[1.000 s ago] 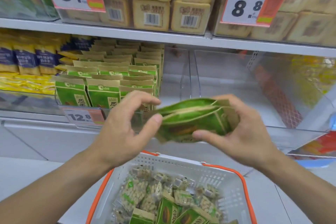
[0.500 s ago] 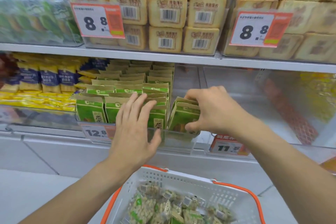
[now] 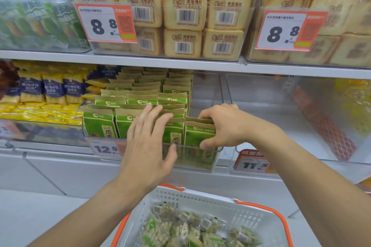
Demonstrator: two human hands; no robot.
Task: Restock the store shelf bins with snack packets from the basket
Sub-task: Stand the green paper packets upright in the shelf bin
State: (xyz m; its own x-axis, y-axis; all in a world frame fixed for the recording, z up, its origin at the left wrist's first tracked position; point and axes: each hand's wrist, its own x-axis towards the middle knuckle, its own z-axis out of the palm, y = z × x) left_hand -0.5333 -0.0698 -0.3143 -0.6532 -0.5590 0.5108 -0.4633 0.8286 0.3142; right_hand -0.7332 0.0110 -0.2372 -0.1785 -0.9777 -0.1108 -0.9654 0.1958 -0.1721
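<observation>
Now right hand [image 3: 230, 126] fingers grip green packets [image 3: 198, 134] in the bin [image 3: 217, 158]; left hand [image 3: 146, 144] fingers spread.

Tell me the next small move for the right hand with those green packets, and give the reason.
Probably push the green packets down and let go. The right hand grips them at the right end of the clear bin, their tops level with the front row, while the left hand holds the neighbouring packets aside with straight fingers.

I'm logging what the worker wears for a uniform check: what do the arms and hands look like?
Both forearms are bare, with no sleeves in view. The left hand and right hand wear no gloves, rings, watch or wristband.
</observation>
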